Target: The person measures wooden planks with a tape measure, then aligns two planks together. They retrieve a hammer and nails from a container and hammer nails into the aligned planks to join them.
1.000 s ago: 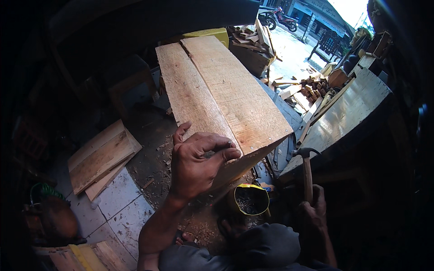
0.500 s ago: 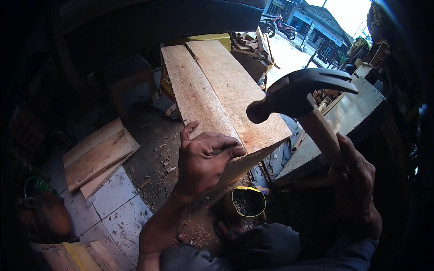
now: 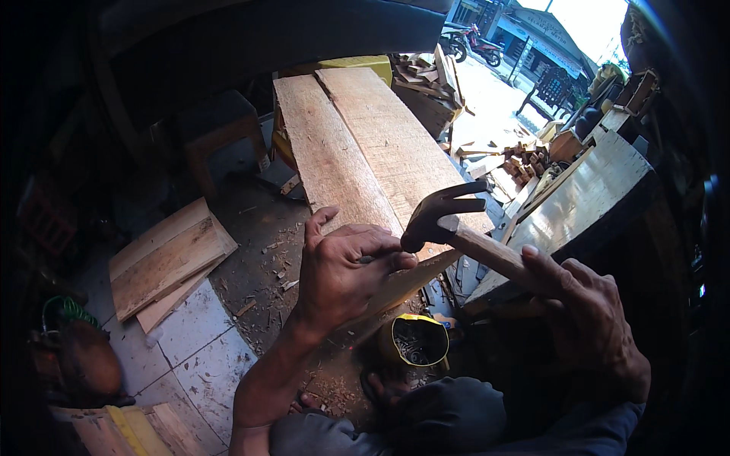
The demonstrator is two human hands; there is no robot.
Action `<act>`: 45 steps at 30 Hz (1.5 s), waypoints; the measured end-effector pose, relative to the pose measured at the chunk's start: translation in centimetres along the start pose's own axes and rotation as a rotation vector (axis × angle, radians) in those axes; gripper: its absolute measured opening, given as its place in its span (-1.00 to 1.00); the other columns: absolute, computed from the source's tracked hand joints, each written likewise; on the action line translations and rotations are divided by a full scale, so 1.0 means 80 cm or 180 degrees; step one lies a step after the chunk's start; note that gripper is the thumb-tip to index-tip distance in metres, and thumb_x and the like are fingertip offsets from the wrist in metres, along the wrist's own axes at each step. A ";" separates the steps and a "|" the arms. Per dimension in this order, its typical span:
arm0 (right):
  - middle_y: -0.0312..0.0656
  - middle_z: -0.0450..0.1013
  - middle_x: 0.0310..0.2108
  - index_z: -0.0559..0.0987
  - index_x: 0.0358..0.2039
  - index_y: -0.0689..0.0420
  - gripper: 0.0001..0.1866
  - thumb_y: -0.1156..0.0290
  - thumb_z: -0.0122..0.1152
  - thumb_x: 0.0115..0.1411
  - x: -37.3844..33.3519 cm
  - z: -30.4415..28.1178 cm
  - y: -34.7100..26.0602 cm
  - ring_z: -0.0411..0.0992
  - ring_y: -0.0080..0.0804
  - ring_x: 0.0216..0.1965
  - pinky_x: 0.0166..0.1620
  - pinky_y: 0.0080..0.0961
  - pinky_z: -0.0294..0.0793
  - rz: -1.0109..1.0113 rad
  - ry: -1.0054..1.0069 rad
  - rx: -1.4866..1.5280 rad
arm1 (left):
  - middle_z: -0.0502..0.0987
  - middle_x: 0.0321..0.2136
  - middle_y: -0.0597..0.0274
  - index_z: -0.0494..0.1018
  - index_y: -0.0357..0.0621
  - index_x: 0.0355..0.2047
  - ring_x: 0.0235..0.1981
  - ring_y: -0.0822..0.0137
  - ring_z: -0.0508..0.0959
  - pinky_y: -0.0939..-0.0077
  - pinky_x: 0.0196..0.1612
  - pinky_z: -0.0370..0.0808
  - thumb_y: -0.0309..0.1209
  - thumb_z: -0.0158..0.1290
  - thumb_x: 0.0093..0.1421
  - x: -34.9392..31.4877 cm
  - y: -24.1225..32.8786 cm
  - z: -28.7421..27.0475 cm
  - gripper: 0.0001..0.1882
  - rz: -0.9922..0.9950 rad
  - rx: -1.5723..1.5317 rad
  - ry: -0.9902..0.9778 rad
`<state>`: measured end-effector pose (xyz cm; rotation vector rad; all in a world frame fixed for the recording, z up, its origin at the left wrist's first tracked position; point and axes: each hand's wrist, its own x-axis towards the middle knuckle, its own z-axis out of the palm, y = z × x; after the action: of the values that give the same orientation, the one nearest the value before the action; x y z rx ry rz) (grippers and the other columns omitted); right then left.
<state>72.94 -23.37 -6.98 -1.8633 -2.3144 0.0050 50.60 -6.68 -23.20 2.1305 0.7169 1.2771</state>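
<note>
My left hand [image 3: 342, 270] rests at the near edge of two long, pale wooden boards [image 3: 395, 144] lying side by side. Its thumb and forefinger pinch together close to the seam; what they hold is too small to make out. In my right hand [image 3: 593, 315] is a claw hammer [image 3: 490, 252], gripped by its wooden handle. The dark hammer head is right beside my left fingertips, its claw pointing up and to the right. From this angle I cannot tell whether its face touches anything.
Below the boards' near edge stands a yellow-rimmed bucket [image 3: 447, 351] holding small metal pieces. Shorter planks [image 3: 167, 258] lie on the floor at left, near a wooden stool [image 3: 220, 137]. A pale-topped bench [image 3: 570, 213] is at right. Wood scraps [image 3: 426, 72] are piled beyond the boards.
The hammer has swung down and left from its raised position to my left fingertips. My left hand has kept its place and its pinch.
</note>
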 end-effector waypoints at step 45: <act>0.05 0.51 -0.43 0.27 0.21 0.20 -0.52 0.47 0.12 0.32 -0.034 0.013 0.015 0.58 0.03 -0.45 -0.39 -0.16 0.56 0.0681 0.1147 0.2349 | 0.64 -0.08 -0.10 0.18 -0.34 0.14 -0.08 0.11 0.67 0.30 0.07 0.52 -0.38 -0.34 0.51 -0.008 -0.022 0.023 -0.67 -0.0117 -0.0813 0.0569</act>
<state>74.49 -25.67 -8.52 -1.5417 -1.5596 0.4454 51.72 -6.18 -25.54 1.8086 0.6245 1.4680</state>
